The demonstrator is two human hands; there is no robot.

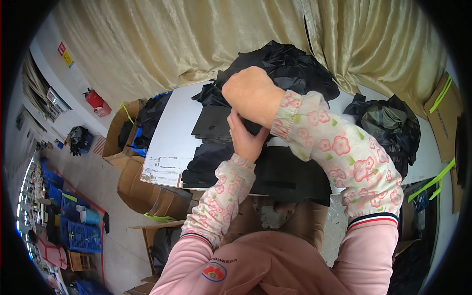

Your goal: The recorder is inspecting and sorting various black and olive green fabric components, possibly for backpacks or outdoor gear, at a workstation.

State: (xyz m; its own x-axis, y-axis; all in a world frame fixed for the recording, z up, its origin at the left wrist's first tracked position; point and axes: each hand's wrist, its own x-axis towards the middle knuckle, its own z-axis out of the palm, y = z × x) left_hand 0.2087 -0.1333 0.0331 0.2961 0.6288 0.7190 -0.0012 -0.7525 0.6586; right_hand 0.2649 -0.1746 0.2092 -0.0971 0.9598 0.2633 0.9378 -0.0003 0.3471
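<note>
My right hand reaches across at the middle of the table, its back toward me and its fingers curled out of sight. What it grips, if anything, is hidden. Just below is my left hand, thumb and fingers apart, with dark material showing between them. Beside it on the left lies a stack of flat black sheets. Black limp material rests nearer, next to my left sleeve. A larger flat black piece hangs over the table's front edge. Behind my hands rises a heap of crumpled black plastic.
The white table has a worn left corner. More bunched black plastic sits at its right. Open cardboard boxes stand on the floor to the left. Gold curtains hang behind. Blue crates stand farther left.
</note>
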